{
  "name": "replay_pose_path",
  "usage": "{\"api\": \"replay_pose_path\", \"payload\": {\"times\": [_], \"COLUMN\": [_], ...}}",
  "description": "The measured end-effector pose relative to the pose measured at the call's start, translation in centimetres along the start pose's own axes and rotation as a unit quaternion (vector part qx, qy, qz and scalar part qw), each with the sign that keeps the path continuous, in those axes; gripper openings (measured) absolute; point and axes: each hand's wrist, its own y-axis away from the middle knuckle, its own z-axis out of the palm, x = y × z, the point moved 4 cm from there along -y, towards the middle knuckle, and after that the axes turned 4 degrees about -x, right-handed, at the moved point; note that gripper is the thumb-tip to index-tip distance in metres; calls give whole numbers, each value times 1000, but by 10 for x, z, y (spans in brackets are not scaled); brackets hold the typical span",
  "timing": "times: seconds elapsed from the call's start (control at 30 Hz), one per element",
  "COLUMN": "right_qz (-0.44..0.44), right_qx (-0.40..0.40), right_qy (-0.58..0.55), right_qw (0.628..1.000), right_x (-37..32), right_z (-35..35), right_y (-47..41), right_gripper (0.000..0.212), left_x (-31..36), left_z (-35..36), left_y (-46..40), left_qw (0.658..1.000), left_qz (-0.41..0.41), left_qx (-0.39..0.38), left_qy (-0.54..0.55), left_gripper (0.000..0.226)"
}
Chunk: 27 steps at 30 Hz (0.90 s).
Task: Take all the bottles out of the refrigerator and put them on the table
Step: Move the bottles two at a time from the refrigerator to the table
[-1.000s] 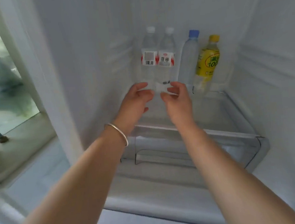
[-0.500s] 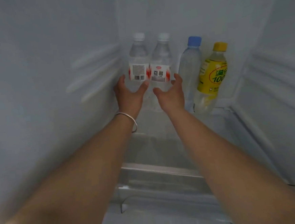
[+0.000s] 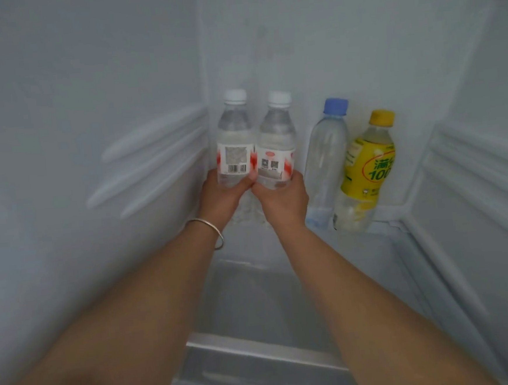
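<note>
Several bottles stand in a row at the back of the refrigerator shelf. My left hand grips the lower body of the leftmost white-capped water bottle, which has a red-and-white label. My right hand grips the second white-capped water bottle beside it. To the right stand a clear bottle with a blue cap and a yellow-labelled bottle with a yellow cap, both untouched. A thin silver bangle sits on my left wrist.
The white side walls of the refrigerator close in on both sides, with moulded shelf rails on each. The shelf's front edge runs below my forearms, with a clear drawer under it.
Both hands have reached further in and closed round the two white-capped bottles. The camera has moved deeper into the refrigerator.
</note>
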Motion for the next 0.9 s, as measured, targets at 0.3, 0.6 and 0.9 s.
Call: {"api": "replay_pose_path", "payload": {"times": [0.3, 0.6, 0.9], "right_qz": [-85, -113, 14], "right_qx": [-15, 42, 185], "right_qy": [-22, -18, 22], "right_qw": [996, 993, 982], "right_x": [-43, -87, -51], "right_z": [-31, -90, -141], "right_y": [59, 212, 450], "right_gripper": [63, 58, 27], "left_x": [45, 114, 102], "left_z": [-18, -38, -64], "left_y": [65, 196, 392], "left_qw": [998, 991, 949], "left_qz": [-15, 36, -38], "left_qx": [59, -89, -296], "left_qy": [32, 90, 100], "left_gripper": [80, 52, 68]}}
